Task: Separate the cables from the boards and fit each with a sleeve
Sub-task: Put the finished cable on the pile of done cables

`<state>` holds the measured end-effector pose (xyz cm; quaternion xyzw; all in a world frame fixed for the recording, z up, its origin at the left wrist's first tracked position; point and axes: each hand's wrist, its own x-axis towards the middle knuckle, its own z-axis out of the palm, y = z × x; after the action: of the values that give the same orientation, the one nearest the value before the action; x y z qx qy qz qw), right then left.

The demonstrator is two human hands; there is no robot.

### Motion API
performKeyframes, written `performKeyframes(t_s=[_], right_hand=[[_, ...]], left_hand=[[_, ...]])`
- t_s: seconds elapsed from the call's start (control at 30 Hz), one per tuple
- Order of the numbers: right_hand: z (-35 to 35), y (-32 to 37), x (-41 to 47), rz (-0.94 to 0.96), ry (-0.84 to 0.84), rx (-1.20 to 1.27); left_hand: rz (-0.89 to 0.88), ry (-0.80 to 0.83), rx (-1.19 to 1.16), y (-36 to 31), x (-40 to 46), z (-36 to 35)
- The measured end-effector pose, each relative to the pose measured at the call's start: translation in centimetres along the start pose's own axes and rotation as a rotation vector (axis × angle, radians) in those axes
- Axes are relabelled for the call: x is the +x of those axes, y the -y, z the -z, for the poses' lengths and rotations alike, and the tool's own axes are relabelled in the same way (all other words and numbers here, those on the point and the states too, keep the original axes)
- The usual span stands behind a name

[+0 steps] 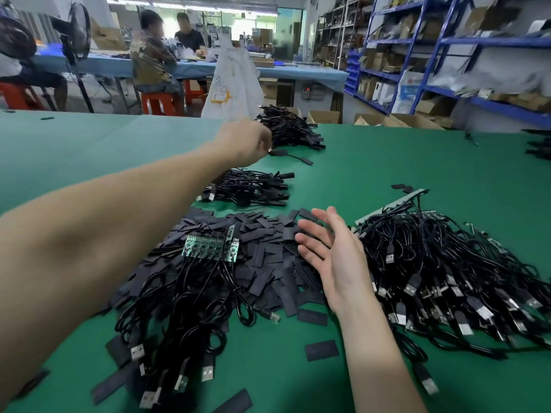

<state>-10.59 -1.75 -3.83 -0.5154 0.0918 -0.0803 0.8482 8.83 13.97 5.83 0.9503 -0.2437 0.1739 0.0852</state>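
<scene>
My left hand [244, 141] reaches far over the green worktop [372, 162], fingers curled on a finished cable [290, 155] near the far pile [290, 128]. In the middle, the board [211, 247] lies on the flat sleeves [268, 257]; I think it is light, stiff and fragile, so I would hold its edges. My right hand [334, 257] hovers spread, empty, beside the tangled cables [447, 269], which look soft.
</scene>
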Motion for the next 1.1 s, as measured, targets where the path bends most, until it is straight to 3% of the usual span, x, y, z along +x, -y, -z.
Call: performKeyframes(t_s=[0.2, 0.43, 0.53, 0.6, 0.67, 0.8, 0.93, 1.03, 1.1], right_hand=[[0.1, -0.5, 0.3, -0.007, 0.017, -0.03], [-0.3, -0.7, 0.1, -0.004, 0.02, -0.102], [-1.0, -1.2, -0.1, 0.02, 0.052, -0.276], [-1.7, -1.6, -0.3, 0.034, 0.092, -0.374], [-2.3, -2.1, -0.5, 0.051, 0.124, -0.462], [-2.7, -2.6, -0.5, 0.066, 0.152, -0.552], [-2.6, -3.2, -0.4, 0.079, 0.151, -0.575], [-2.8, -3.6, -0.5, 0.113, 0.163, -0.619], [-2.8, -3.7, -0.5, 0.159, 0.148, -0.684]], left_hand=[[0.051, 0.129, 0.104, 2.4, -1.2, -5.8], [0.218, 0.053, -0.355, 1.3, -6.2, -2.9], [0.313, 0.021, -0.424, 0.8, -11.8, -2.4], [0.36, 0.084, -0.393, 0.3, -15.0, -2.9], [0.348, 0.138, -0.352, -0.3, -16.7, -3.4], [0.248, 0.087, -0.451, -0.9, -17.4, -2.0], [0.112, 0.264, -0.506, -1.0, -17.7, -0.7], [0.017, 0.408, -0.401, -1.3, -17.9, -0.8], [0.012, 0.37, -0.408, -1.5, -17.9, -0.8]])
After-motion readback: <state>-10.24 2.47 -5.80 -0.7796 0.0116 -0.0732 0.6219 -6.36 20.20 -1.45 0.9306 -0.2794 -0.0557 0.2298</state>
